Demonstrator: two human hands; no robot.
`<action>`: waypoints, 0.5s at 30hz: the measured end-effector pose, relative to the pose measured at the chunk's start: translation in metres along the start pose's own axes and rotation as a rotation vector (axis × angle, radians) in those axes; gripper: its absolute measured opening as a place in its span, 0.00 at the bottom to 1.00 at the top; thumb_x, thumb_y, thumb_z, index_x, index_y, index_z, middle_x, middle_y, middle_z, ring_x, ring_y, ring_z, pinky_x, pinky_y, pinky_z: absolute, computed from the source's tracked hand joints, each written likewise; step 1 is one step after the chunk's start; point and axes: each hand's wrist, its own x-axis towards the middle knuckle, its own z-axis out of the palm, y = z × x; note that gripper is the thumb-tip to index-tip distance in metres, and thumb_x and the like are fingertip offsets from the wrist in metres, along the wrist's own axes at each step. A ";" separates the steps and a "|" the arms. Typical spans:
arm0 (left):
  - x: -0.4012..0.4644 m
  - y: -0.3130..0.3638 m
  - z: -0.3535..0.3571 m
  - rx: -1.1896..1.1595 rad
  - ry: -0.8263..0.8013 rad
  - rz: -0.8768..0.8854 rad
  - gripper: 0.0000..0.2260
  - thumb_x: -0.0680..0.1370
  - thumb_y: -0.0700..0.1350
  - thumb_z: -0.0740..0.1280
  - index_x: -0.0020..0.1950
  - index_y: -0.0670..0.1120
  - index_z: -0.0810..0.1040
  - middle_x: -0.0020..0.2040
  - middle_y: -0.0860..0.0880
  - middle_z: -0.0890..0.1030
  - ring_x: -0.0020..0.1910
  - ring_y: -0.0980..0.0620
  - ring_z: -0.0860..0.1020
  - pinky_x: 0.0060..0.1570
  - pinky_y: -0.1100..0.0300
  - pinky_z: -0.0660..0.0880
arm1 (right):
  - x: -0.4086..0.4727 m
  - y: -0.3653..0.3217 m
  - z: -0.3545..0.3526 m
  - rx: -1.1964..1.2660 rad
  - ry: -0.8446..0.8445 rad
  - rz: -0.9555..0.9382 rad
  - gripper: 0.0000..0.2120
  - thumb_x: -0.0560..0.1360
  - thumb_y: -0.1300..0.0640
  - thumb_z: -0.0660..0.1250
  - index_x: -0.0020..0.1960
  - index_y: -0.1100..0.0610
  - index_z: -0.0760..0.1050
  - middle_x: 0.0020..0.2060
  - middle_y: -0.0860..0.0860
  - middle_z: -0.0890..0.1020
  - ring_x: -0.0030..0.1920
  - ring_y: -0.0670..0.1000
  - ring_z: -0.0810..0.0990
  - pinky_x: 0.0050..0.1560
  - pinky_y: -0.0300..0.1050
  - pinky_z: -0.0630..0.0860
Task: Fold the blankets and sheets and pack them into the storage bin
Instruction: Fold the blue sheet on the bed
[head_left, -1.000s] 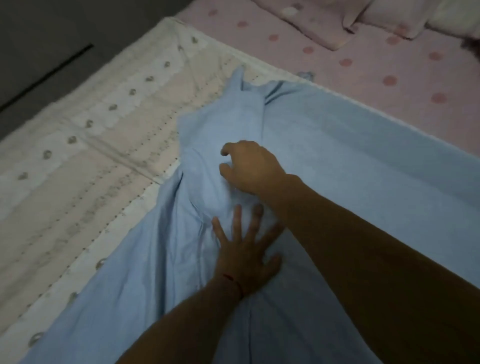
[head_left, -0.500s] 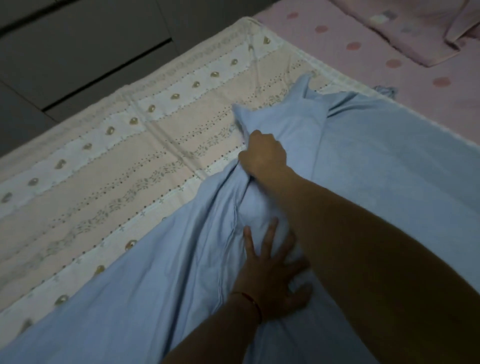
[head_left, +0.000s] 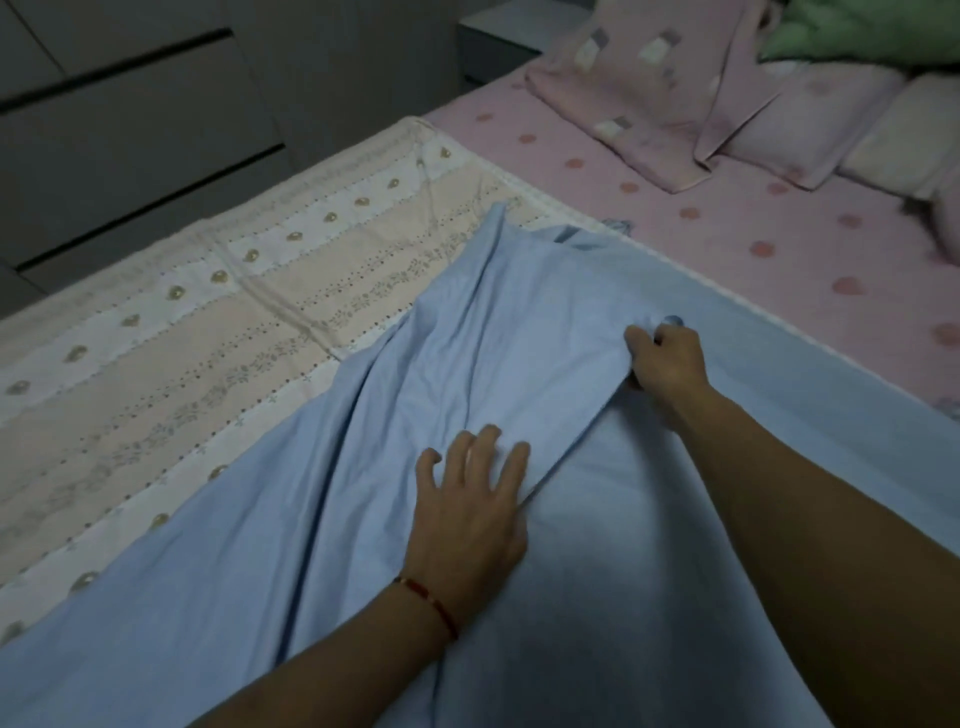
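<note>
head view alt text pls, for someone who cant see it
A person's right hand grips a bunched fold of a light blue sheet on a bed while the left hand presses it flat. The sheet lies over a cream patterned quilt; pink pillows sit beyond.

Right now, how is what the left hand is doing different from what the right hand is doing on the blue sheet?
The left hand lies flat with fingers spread, pressing the blue sheet down; the right hand is curled, gripping a bunch of it. The left hand is nearer the person; the right hand reaches farther up the bed. The left wrist wears a red bracelet; the right wrist is bare. Both hands touch the same sheet.
</note>
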 end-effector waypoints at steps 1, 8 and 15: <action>0.004 0.005 -0.001 0.026 -0.114 -0.063 0.35 0.69 0.59 0.68 0.74 0.48 0.68 0.66 0.42 0.72 0.59 0.40 0.73 0.55 0.43 0.72 | -0.003 0.005 -0.013 0.011 0.030 0.019 0.17 0.77 0.49 0.68 0.34 0.57 0.71 0.32 0.54 0.76 0.41 0.59 0.82 0.49 0.63 0.82; 0.031 0.073 0.021 -0.058 -0.212 0.108 0.22 0.53 0.45 0.79 0.44 0.50 0.77 0.36 0.50 0.74 0.27 0.48 0.75 0.23 0.61 0.56 | 0.021 0.064 -0.072 0.133 0.156 0.038 0.27 0.69 0.35 0.64 0.52 0.58 0.80 0.52 0.51 0.84 0.50 0.56 0.84 0.55 0.57 0.82; 0.024 0.130 0.038 -0.323 -0.279 0.201 0.15 0.67 0.51 0.58 0.49 0.55 0.80 0.40 0.55 0.77 0.33 0.52 0.79 0.26 0.63 0.72 | 0.005 0.097 -0.131 0.591 0.367 0.383 0.11 0.65 0.54 0.72 0.42 0.60 0.77 0.41 0.55 0.81 0.41 0.56 0.81 0.44 0.55 0.80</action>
